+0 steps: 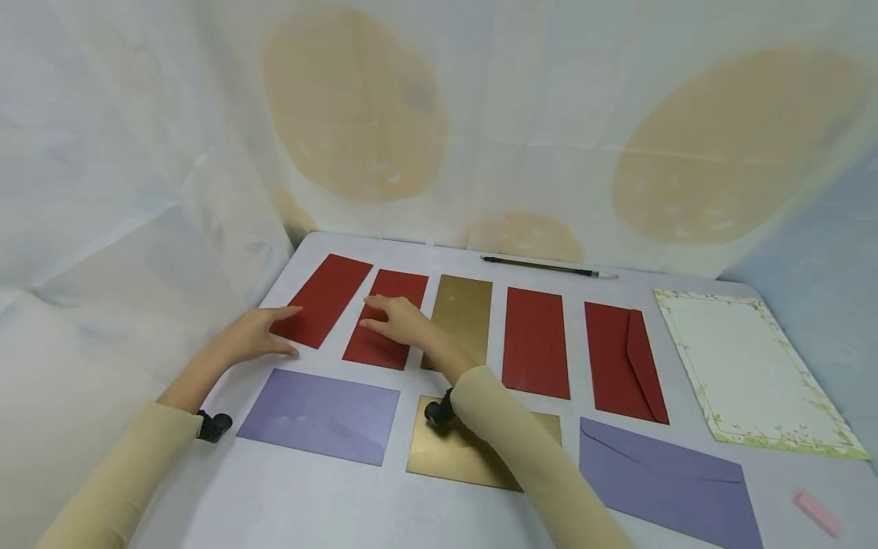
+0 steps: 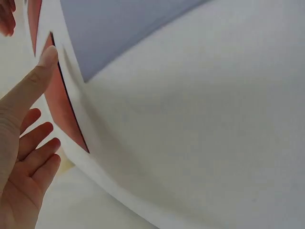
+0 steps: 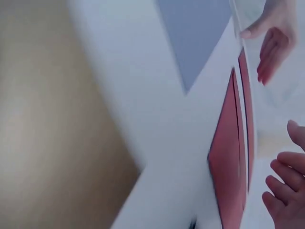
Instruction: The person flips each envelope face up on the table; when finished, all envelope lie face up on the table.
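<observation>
Two hands lie flat on the counter [image 1: 425,252] with fingers extended, neither grip closed on anything; the left hand [image 1: 257,333] rests at the near corner of the leftmost red envelope [image 1: 322,299], fingertips touching its edge; the right hand [image 1: 398,320] presses flat on the second red envelope [image 1: 382,335], hiding part of its middle. The right sleeve [image 1: 521,450] covers much of the near gold envelope [image 1: 453,454]; the upright gold envelope [image 1: 461,313] is partly hidden by the right wrist. Both wrist views are blurred and tilted, showing only red slivers and a lilac corner. All envelopes are flat matt paper rectangles; the lilac envelope [image 1: 318,415] lies just beside the left forearm; the counter is smooth and white.
</observation>
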A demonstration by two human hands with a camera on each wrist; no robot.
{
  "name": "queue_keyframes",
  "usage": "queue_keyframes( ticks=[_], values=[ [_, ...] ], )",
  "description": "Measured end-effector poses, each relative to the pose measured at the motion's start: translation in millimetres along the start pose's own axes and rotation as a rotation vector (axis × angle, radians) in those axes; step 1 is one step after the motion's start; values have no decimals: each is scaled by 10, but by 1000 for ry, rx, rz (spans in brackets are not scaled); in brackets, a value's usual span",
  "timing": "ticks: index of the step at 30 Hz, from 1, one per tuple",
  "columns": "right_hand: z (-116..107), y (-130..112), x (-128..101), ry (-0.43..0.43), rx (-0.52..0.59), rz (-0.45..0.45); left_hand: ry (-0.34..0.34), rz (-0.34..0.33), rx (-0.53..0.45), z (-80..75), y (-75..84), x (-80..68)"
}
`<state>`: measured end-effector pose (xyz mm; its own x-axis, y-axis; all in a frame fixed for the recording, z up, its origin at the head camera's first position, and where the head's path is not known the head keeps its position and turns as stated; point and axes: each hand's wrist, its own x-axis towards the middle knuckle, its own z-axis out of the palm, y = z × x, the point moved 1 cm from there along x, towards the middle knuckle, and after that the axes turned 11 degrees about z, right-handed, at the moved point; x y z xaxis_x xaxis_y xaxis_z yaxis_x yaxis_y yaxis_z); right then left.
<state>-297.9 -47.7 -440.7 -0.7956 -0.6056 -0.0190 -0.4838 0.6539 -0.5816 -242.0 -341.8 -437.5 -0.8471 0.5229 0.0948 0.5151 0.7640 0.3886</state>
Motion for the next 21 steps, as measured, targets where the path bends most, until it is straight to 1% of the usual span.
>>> queue_keyframes(
  ticks=[4, 8, 11, 16, 18, 21],
  values=[
    [117, -133, 102, -15, -20, -7, -29, -38, 6, 11, -92, 14],
    [230, -265, 165, -66, -58, -10, -50, -62, 1, 47, -133, 33],
    [315, -343, 201, -109, -89, -16, -50, -76, 2, 72, -134, 33],
    [399, -402, 220, -166, -171, 7, -52, -100, 11, 101, -109, 18],
    [410, -409, 217, -175, -196, 16, -47, -94, 15, 109, -93, 5],
    [416, -420, 207, -172, -221, 8, -28, -75, 30, 121, -58, -20]
  ],
)
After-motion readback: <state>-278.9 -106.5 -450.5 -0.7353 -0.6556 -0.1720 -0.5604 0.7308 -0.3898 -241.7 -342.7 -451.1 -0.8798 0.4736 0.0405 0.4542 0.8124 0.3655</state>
